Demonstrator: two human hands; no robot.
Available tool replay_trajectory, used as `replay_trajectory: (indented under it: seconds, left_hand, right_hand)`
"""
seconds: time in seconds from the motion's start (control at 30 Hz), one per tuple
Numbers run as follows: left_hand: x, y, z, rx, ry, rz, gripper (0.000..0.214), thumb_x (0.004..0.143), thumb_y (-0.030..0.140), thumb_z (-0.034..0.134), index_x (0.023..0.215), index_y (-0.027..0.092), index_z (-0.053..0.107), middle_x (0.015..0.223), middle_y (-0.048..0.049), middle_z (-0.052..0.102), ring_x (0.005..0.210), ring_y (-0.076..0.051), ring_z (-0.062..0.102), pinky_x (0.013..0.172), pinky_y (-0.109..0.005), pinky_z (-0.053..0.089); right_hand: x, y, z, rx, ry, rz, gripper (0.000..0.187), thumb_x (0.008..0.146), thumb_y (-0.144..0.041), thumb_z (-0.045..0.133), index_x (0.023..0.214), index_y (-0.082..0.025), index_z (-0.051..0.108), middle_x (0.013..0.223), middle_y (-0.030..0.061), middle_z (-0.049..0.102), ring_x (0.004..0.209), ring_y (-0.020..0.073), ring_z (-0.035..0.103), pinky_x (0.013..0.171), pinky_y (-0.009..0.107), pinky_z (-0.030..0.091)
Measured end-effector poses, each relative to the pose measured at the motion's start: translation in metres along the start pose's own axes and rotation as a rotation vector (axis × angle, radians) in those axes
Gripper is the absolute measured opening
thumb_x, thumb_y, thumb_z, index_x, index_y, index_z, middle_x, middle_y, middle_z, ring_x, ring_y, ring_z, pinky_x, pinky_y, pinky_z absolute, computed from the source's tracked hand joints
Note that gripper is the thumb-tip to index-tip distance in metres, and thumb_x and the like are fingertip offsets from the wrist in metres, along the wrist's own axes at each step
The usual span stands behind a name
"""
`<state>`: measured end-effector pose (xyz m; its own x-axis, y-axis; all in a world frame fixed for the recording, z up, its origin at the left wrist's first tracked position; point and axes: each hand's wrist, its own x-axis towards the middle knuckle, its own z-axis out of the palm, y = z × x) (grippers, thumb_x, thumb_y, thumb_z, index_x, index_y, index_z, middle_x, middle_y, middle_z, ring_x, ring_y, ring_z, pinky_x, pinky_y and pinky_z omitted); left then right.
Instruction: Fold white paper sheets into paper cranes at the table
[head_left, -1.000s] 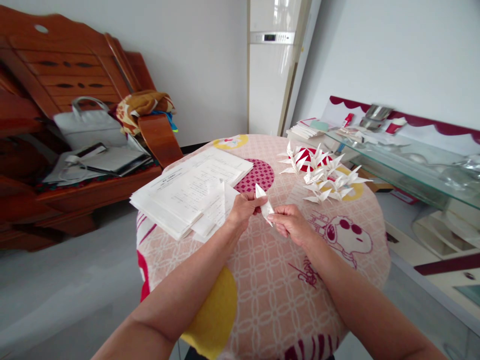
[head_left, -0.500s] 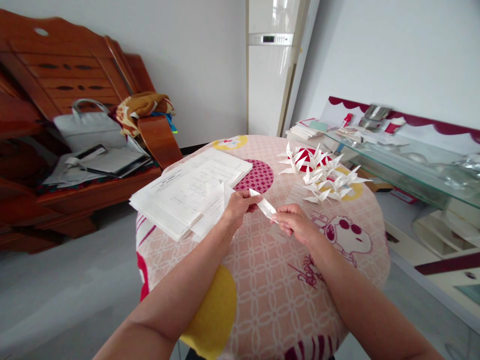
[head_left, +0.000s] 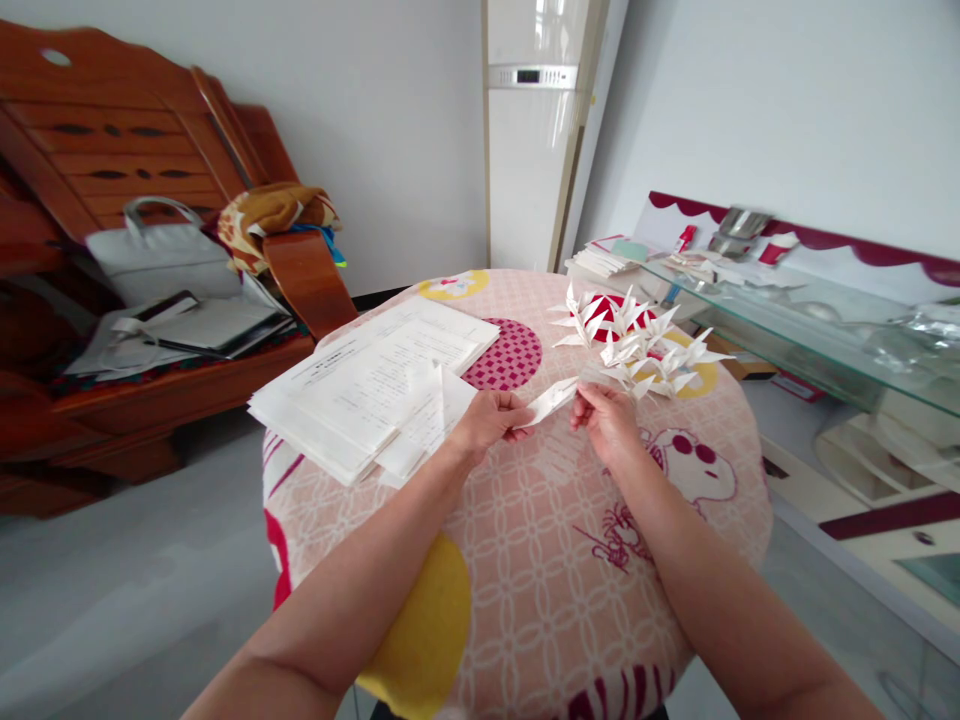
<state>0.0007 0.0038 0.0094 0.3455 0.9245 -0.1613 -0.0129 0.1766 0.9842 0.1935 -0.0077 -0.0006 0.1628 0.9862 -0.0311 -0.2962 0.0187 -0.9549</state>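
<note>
A small folded white paper piece is held between both hands above the round table with its pink patterned cloth. My left hand pinches its near left end. My right hand is closed on its far right tip. Just beyond my right hand lies a cluster of several finished white paper cranes. To the left of my left hand sits a stack of printed white sheets with loose cut pieces on top.
A wooden bench at the left carries a grey bag, papers and a patterned cloth. A white standing air conditioner is at the back. A glass-topped cabinet with cups and books runs along the right.
The paper piece has turned from pointing up-left to lying nearly level, pointing right. My right hand has shifted up and right to its far tip; the left hand stayed put.
</note>
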Motion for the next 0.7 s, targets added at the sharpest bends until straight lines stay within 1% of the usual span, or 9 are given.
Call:
replay_trajectory:
  seconds: [0.1,0.2,0.27,0.4,0.43,0.5,0.57,0.63,0.7]
  left_hand:
    - [0.001,-0.006,0.011,-0.054,0.133,0.092,0.026,0.066,0.033,0.079,0.063,0.014,0.062,0.057,-0.0025,0.066,0.046,-0.008,0.055,0.046,-0.019,0.041]
    - [0.0,-0.009,0.019,-0.066,0.175,0.104,0.026,0.068,0.034,0.077,0.065,0.014,0.061,0.059,-0.0024,0.068,0.048,-0.01,0.057,0.049,-0.02,0.045]
    - [-0.002,-0.009,0.019,-0.042,0.117,0.092,0.025,0.068,0.034,0.076,0.065,0.014,0.062,0.06,-0.0023,0.067,0.048,-0.009,0.057,0.05,-0.021,0.046]
    - [-0.003,-0.002,0.007,0.102,-0.156,-0.029,0.023,0.071,0.032,0.072,0.062,0.013,0.064,0.06,-0.0056,0.068,0.049,-0.011,0.059,0.05,-0.022,0.047]
    - [-0.002,-0.001,0.003,0.147,-0.189,-0.026,0.022,0.073,0.032,0.071,0.062,0.013,0.065,0.06,-0.0062,0.068,0.05,-0.011,0.06,0.05,-0.021,0.047]
    - [0.0,-0.001,-0.006,0.234,-0.153,0.042,0.021,0.073,0.03,0.07,0.061,0.014,0.065,0.057,-0.0049,0.066,0.049,-0.012,0.059,0.048,-0.02,0.044]
    - [0.003,-0.002,-0.011,0.292,-0.076,0.163,0.014,0.072,0.027,0.07,0.066,0.014,0.068,0.056,-0.0027,0.065,0.05,-0.011,0.057,0.048,-0.02,0.042]
    - [0.005,-0.003,-0.012,0.362,-0.04,0.296,0.008,0.072,0.022,0.07,0.072,0.015,0.072,0.062,-0.0024,0.067,0.055,-0.011,0.058,0.052,-0.02,0.043]
    - [0.005,-0.003,-0.009,0.444,-0.055,0.385,0.008,0.073,0.019,0.068,0.077,0.017,0.075,0.071,-0.0032,0.07,0.062,-0.012,0.06,0.059,-0.021,0.045]
  right_hand:
    - [-0.003,-0.001,0.004,-0.007,-0.049,0.069,0.043,0.064,-0.056,0.08,0.075,-0.017,0.066,0.061,0.0025,0.067,0.047,0.0128,0.058,0.043,0.025,0.047]
    - [-0.006,0.001,0.007,-0.087,-0.124,0.059,0.038,0.063,-0.05,0.083,0.07,-0.015,0.068,0.064,0.0041,0.069,0.048,0.0129,0.06,0.045,0.024,0.048]
    - [-0.007,0.001,0.008,-0.136,-0.152,0.035,0.033,0.064,-0.045,0.082,0.065,-0.015,0.068,0.06,0.0033,0.068,0.046,0.0125,0.059,0.044,0.024,0.048]
    - [-0.006,0.0,0.001,-0.235,-0.206,0.045,0.031,0.071,-0.042,0.075,0.058,-0.016,0.064,0.052,0.0016,0.062,0.041,0.0113,0.054,0.039,0.023,0.041]
    - [-0.006,-0.001,-0.002,-0.271,-0.229,0.06,0.031,0.072,-0.041,0.073,0.057,-0.016,0.063,0.05,0.0012,0.061,0.041,0.0109,0.053,0.037,0.022,0.039]
    - [-0.006,-0.003,-0.005,-0.375,-0.273,0.086,0.03,0.073,-0.039,0.071,0.055,-0.017,0.06,0.048,0.0002,0.058,0.039,0.0098,0.05,0.035,0.021,0.033]
    - [-0.006,-0.003,-0.006,-0.494,-0.317,0.087,0.029,0.074,-0.036,0.068,0.054,-0.017,0.059,0.049,-0.0005,0.058,0.039,0.0086,0.048,0.036,0.02,0.029]
    - [-0.007,-0.002,-0.005,-0.593,-0.365,0.057,0.029,0.077,-0.034,0.064,0.054,-0.018,0.058,0.049,-0.0013,0.057,0.039,0.0078,0.046,0.039,0.021,0.028]
    - [-0.007,0.0,-0.003,-0.678,-0.396,0.01,0.031,0.079,-0.034,0.062,0.053,-0.018,0.056,0.047,-0.0027,0.054,0.04,0.0077,0.043,0.042,0.022,0.028]
